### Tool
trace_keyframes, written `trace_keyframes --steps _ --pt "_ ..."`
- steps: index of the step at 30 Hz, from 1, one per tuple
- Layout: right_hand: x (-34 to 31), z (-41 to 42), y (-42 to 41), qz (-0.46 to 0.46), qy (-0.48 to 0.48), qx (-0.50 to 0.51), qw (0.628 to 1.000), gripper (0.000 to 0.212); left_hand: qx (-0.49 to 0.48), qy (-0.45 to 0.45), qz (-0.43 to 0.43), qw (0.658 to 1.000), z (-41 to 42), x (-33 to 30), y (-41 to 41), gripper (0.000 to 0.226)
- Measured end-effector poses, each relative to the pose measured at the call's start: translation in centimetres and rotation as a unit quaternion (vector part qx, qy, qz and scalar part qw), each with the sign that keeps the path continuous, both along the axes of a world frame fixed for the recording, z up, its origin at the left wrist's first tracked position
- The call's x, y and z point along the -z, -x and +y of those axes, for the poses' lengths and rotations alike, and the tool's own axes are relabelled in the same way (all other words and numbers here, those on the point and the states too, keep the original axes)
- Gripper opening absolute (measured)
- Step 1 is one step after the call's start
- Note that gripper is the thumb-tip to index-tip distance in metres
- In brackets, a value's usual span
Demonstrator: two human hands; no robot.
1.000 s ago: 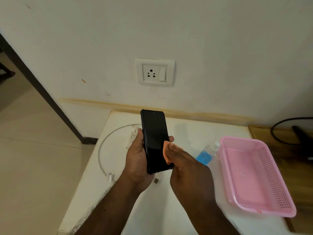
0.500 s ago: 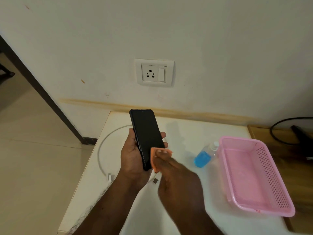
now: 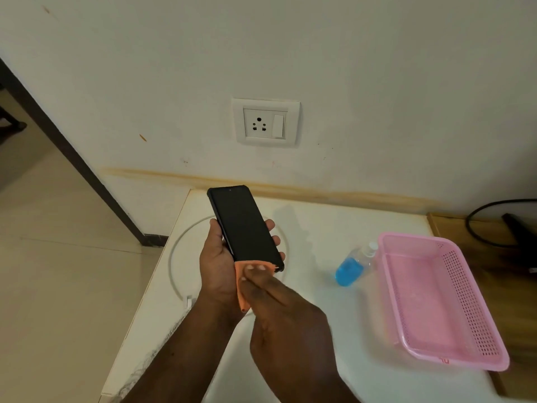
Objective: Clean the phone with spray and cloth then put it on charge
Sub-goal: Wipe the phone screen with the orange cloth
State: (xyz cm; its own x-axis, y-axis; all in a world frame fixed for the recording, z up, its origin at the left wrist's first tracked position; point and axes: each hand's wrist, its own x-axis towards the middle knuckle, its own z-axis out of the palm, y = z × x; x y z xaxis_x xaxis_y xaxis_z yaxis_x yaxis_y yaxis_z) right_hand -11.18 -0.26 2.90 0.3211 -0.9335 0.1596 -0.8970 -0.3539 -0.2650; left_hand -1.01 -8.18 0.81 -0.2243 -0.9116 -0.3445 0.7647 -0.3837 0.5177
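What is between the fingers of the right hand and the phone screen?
An orange cloth: the right hand presses it with straight fingers onto the lower end of the phone, as the head view shows.

Left hand (image 3: 220,266) is raised, palm turned up and inward, thumb along the near edge of the phone (image 3: 244,225) and 3 fingertips curling round its far edge. Right hand (image 3: 279,309) reaches in from below, fingers extended, pressing the cloth (image 3: 241,283) under their tips against the phone's lower end.
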Motion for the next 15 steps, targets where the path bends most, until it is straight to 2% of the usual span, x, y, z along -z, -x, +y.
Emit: trace_keyframes --steps 5,8,11,13,15 --pt "-0.2 -0.4 1.9 -0.081 -0.031 0.068 0.994 0.062 -0.007 0.006 -0.018 1.000 0.0 0.0 0.2 0.069" --pt "0.0 -0.3 2.2 -0.094 -0.011 0.089 0.991 0.067 -0.013 0.008 -0.010 1.000 0.0 -0.2 0.1 0.069" --pt "0.2 0.1 0.8 -0.083 0.024 0.038 0.996 0.074 -0.018 -0.002 0.009 1.000 0.0 -0.1 0.1 0.073" --pt "0.6 0.3 0.1 -0.036 0.030 -0.011 0.999 0.075 -0.017 -0.007 0.010 1.000 0.0 0.1 0.0 0.075" --pt "0.7 0.2 0.3 -0.027 0.030 -0.014 0.999 0.074 -0.017 -0.009 0.013 1.000 0.0 0.2 -0.1 0.076"
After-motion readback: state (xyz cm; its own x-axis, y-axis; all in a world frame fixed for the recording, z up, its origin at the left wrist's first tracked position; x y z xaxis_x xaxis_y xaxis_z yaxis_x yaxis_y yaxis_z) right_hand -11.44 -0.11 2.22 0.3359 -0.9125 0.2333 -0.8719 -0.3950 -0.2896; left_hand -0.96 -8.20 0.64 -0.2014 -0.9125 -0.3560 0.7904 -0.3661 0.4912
